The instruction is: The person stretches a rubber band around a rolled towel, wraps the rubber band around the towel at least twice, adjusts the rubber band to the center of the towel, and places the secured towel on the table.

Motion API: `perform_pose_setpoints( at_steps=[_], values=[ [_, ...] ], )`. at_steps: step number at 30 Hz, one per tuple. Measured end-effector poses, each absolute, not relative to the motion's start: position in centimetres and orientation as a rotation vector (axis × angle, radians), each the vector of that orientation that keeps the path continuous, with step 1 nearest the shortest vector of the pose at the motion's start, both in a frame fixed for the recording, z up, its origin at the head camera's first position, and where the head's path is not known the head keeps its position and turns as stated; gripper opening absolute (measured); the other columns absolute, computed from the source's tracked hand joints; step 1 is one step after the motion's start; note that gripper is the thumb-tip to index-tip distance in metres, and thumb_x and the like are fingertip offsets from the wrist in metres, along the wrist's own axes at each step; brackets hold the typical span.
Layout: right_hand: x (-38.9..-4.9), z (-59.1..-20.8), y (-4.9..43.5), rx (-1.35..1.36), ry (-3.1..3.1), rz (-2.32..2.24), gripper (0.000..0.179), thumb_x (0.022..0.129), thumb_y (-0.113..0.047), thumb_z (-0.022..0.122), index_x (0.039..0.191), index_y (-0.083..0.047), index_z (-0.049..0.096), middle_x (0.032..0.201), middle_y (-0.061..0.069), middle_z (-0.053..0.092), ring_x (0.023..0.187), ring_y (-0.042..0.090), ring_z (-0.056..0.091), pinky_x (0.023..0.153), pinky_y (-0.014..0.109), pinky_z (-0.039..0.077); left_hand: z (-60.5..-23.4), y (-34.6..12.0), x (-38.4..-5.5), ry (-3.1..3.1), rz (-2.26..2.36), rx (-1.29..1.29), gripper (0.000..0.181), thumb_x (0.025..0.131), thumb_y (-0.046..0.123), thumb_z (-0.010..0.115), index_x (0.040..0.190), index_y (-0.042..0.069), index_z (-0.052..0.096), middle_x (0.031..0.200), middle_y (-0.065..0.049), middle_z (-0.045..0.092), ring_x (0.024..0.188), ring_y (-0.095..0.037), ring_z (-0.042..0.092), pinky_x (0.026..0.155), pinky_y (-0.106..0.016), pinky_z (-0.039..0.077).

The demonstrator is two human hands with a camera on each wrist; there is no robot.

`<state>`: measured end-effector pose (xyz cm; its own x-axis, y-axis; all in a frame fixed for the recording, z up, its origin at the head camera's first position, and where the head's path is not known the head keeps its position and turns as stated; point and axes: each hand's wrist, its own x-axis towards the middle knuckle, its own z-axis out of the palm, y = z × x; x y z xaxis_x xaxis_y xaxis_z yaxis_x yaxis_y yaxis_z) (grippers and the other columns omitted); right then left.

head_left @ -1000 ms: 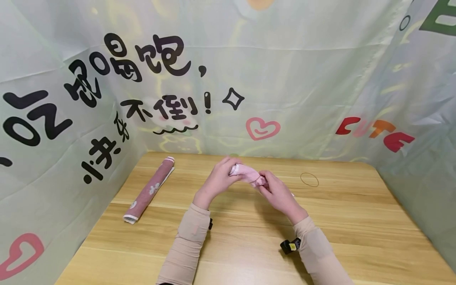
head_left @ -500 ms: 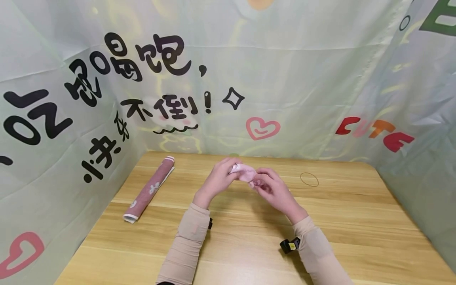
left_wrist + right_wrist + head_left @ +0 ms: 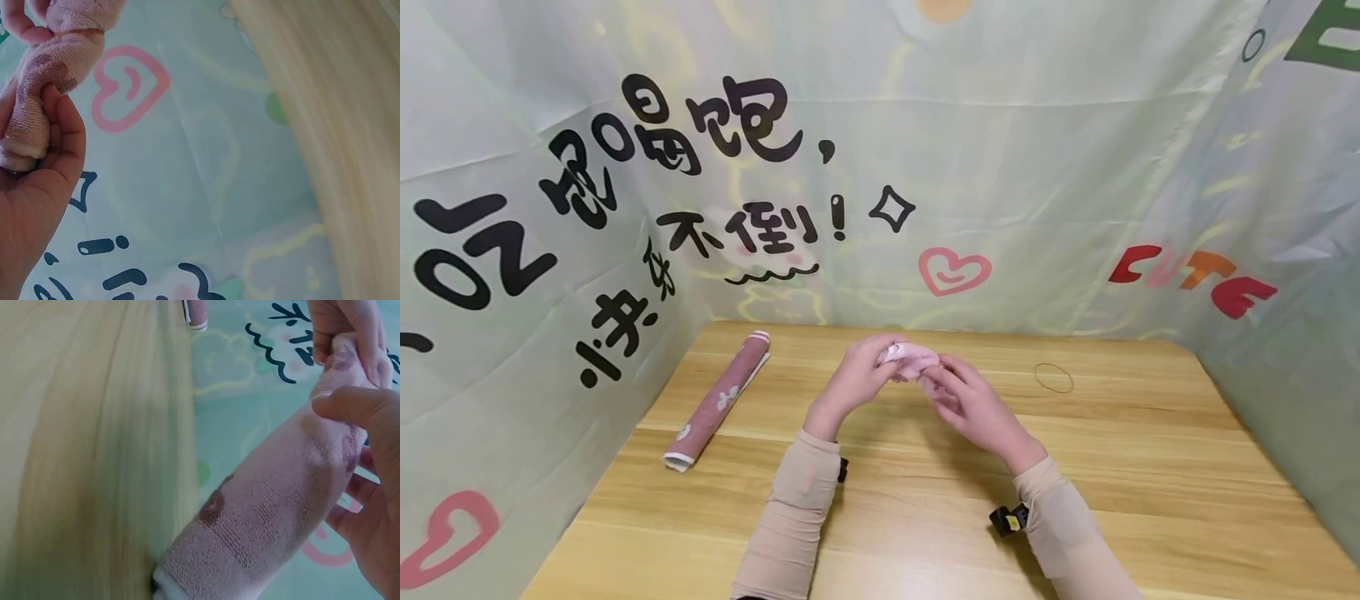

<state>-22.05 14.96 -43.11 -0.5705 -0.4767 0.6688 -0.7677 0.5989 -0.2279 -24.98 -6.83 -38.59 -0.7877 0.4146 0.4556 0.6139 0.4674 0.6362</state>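
Note:
A light pink terry towel with darker patches, rolled up (image 3: 913,358), is held above the table between both hands. My left hand (image 3: 852,379) grips one end of the roll, its fingers curled round it in the left wrist view. My right hand (image 3: 983,414) holds the roll further along, thumb on top and fingers beneath in the right wrist view. A thin yellowish elastic band (image 3: 81,31) circles the towel near the right hand's fingers and pinches it narrower there. The towel's far end (image 3: 181,581) reaches past the right hand; the head view mostly hides it.
A second rolled towel (image 3: 718,400), darker pink with white edges, lies at the table's left. Another thin elastic band (image 3: 1054,377) lies loose at the back right. Printed cloth (image 3: 1037,183) walls in the wooden table (image 3: 1150,467) at the back and sides.
My right hand has shifted slightly left along the towel, and its fingers have moved at the roll's middle. The left hand keeps its grip almost in place. The head view has moved very slightly.

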Motion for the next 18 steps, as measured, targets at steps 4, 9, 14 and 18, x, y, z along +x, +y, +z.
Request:
perform_pose_setpoints(
  at_steps=[4,9,14,18],
  values=[
    [-21.9,-43.1,14.5,0.948,-2.282,0.601,0.047,0.079,-0.008,0.078,0.122,-0.009,0.062,0.127,0.017,0.058,0.114,0.035,0.058,0.096,0.047,0.052,-38.6,-6.8,-25.0,-2.478,-1.23,-0.911,0.021,0.091,0.005,0.064,0.112,0.005,0.067,0.107,-0.012,0.07,0.086,-0.019,0.068,0.07,-0.019,0.055],
    [-21.6,-42.9,14.1,0.892,-2.32,0.512,0.029,0.079,-0.009,0.077,0.106,-0.01,0.064,0.116,0.017,0.063,0.104,0.034,0.062,0.09,0.045,0.054,-38.7,-6.7,-25.1,-2.503,-1.15,-0.927,0.022,0.09,0.003,0.064,0.111,0.006,0.068,0.103,-0.009,0.071,0.081,-0.015,0.064,0.07,-0.02,0.052],
    [-21.4,-42.8,13.8,0.844,-2.371,0.447,0.019,0.082,-0.012,0.075,0.097,-0.01,0.062,0.111,0.015,0.064,0.095,0.031,0.062,0.086,0.043,0.055,-38.8,-6.6,-25.1,-2.511,-1.134,-0.94,0.023,0.09,0.003,0.063,0.112,0.006,0.068,0.104,-0.009,0.071,0.081,-0.014,0.061,0.072,-0.023,0.051],
    [-21.4,-43.0,14.0,0.851,-2.362,0.474,0.019,0.083,-0.014,0.074,0.098,-0.011,0.062,0.113,0.015,0.063,0.097,0.031,0.062,0.085,0.044,0.055,-38.8,-6.7,-25.0,-2.513,-1.141,-0.925,0.022,0.091,0.006,0.063,0.112,0.006,0.068,0.105,-0.009,0.071,0.082,-0.014,0.062,0.073,-0.024,0.052]
  ],
)
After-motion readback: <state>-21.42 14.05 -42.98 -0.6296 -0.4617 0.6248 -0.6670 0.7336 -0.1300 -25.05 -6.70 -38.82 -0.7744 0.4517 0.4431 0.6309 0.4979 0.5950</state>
